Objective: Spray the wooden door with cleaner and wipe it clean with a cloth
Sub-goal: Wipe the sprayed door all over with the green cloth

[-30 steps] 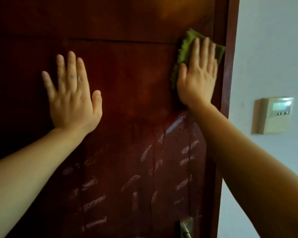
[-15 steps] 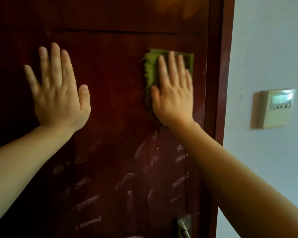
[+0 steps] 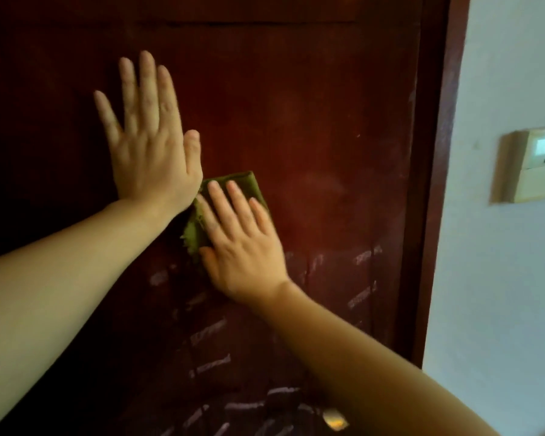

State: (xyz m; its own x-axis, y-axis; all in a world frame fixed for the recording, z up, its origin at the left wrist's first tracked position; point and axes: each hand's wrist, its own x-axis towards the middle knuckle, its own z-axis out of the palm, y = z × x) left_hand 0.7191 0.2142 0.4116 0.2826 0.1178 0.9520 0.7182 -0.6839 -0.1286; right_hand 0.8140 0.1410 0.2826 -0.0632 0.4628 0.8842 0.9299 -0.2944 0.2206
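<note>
Dark wooden door [image 3: 312,121]: left hand [image 3: 151,146] lies flat, bracing; right hand [image 3: 243,247], fingers spread, presses green cloth [image 3: 246,184] toward white cleaner streaks [image 3: 208,335].

Two bare forearms, no sleeves, left hand [image 3: 151,146], right hand [image 3: 243,247], ringless fingers

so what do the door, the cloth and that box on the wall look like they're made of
Door: dark reddish-brown wood or wood veneer with a semi-gloss finish, judging by its soft sheen.
Cloth: olive-green soft fabric, possibly microfibre; folded, with a fuzzy edge, pressed flat under the right hand.
Wall box: cream matte plastic, apparently, with a small display and buttons.
</note>
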